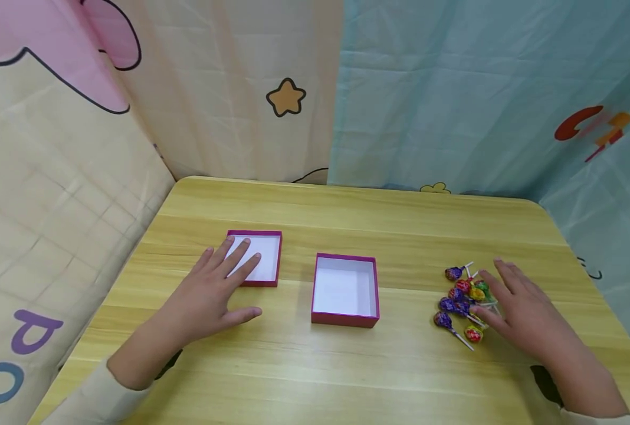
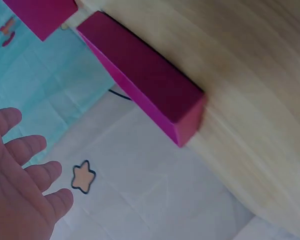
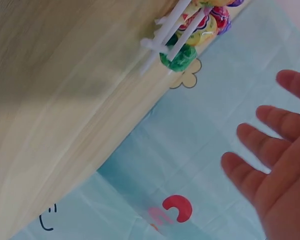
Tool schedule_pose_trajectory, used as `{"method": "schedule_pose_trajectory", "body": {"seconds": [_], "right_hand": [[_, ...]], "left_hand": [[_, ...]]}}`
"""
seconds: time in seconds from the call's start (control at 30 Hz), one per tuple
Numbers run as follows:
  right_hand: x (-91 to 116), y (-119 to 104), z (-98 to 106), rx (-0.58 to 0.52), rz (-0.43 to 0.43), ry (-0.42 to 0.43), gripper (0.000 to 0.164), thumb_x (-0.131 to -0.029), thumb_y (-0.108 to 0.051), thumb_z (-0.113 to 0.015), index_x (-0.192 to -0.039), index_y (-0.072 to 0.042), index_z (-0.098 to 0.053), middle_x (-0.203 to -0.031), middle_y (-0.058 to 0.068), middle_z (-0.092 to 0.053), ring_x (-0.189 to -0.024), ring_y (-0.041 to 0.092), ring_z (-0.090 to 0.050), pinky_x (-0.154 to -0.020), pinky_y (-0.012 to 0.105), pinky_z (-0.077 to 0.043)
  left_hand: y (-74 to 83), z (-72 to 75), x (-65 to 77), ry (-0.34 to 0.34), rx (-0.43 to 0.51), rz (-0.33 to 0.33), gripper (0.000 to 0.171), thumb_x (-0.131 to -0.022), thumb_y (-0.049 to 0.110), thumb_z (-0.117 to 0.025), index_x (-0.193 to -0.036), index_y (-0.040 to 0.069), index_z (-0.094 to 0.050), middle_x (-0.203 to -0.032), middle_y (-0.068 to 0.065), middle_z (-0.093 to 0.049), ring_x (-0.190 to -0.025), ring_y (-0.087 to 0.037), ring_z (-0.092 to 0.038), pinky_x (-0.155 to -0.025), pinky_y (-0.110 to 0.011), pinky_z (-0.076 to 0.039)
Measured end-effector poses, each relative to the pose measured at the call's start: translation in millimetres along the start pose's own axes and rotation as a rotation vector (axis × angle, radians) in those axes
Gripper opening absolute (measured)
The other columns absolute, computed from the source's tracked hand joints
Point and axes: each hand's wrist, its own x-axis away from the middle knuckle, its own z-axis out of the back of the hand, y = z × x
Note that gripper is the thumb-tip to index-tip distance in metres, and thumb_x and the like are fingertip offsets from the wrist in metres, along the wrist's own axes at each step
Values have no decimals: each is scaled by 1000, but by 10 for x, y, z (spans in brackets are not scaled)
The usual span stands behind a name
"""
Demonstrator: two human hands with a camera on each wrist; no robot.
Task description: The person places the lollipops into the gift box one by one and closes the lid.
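Note:
My left hand (image 1: 211, 295) hovers with spread fingers over the near left part of a shallow magenta box lid (image 1: 264, 260) with a white inside, covering some of it. To the right of that lid a deeper magenta box (image 1: 345, 286) stands upright, its white inside facing up and nothing in it. My right hand (image 1: 527, 310), fingers loosely extended, is beside a pile of wrapped lollipops (image 1: 460, 301) and hides part of its right side. Purple, red, yellow and green wrappers show there. In the right wrist view a green lollipop (image 3: 179, 57) and several white sticks are visible.
Everything lies on a light wooden table (image 1: 347, 378) with rounded far corners. Printed curtains (image 1: 426, 100) hang right behind it and along both sides. Table surface shows between the box and the lollipops.

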Motion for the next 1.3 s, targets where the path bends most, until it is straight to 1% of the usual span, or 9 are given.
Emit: {"method": "schedule_pose_trajectory", "body": {"seconds": [0.2, 0.3, 0.47, 0.6, 0.73, 0.9, 1.0, 1.2, 1.3], "right_hand": [[-41, -78, -15, 5, 93, 80, 63, -91, -34, -73, -138, 2, -52, -147, 30, -37, -136, 50, -33, -112, 62, -23], [-74, -118, -19, 5, 134, 115, 60, -88, -33, -76, -134, 0, -56, -143, 28, -44, -128, 50, -42, -106, 64, -32], [-96, -194, -12, -20, 167, 137, 56, -85, -30, -79, -130, -1, -60, -138, 25, -50, -119, 49, -50, -91, 65, -42], [-112, -283, -15, -24, 172, 132, 58, -80, -25, -83, -129, -2, -62, -135, 25, -54, -116, 48, -53, -86, 65, -46], [-122, -338, -30, -31, 187, 121, 60, -77, -20, -85, -129, -2, -62, -132, 24, -56, -113, 47, -56, -87, 63, -48], [-126, -370, -47, -61, 200, 98, 64, -79, -20, -84, -135, -3, -59, -131, 20, -58, -112, 44, -58, -87, 61, -49], [-136, -391, -56, -81, 202, 83, 64, -80, -20, -83, -136, -2, -58, -130, 20, -59, -112, 43, -59, -87, 59, -50], [-155, -433, -63, -119, 178, 25, 58, -83, -21, -82, -134, -4, -60, -126, 16, -62, -109, 38, -62, -84, 55, -53], [-175, -456, -61, -138, 180, -4, 54, -85, -24, -80, -132, -6, -62, -123, 11, -64, -106, 32, -65, -81, 51, -55]], "left_hand": [[121, -17, -74, 29, -37, -61, 90, -85, 68, -62, -154, 16, -39, -161, -13, -27, -149, -38, -13, -116, -63, -14], [168, -42, -134, 46, -48, -95, 89, -85, 69, -62, -153, 15, -41, -161, -12, -28, -150, -36, -12, -116, -63, -11], [259, -84, -251, 35, -52, -131, 89, -86, 71, -59, -154, 16, -39, -163, -8, -25, -151, -31, -7, -117, -60, -11], [325, -118, -330, 40, -45, -158, 90, -86, 72, -57, -154, 15, -40, -163, -9, -23, -151, -31, -7, -118, -58, -13], [382, -163, -407, 40, -8, -169, 89, -87, 74, -53, -153, 15, -42, -164, -9, -21, -151, -33, -11, -118, -57, -13], [459, -212, -528, 8, 52, -177, 90, -88, 76, -49, -155, 16, -38, -165, -7, -18, -151, -30, -7, -119, -54, -11], [487, -240, -606, -9, 66, -182, 92, -88, 78, -46, -156, 16, -36, -165, -6, -17, -152, -27, -6, -120, -53, -11], [514, -259, -756, -1, 100, -198, 94, -86, 78, -49, -156, 15, -36, -165, -7, -18, -151, -29, -13, -118, -56, -17], [529, -264, -805, -25, 131, -193, 96, -85, 78, -51, -156, 15, -35, -165, -6, -18, -150, -29, -15, -118, -55, -17]]}}
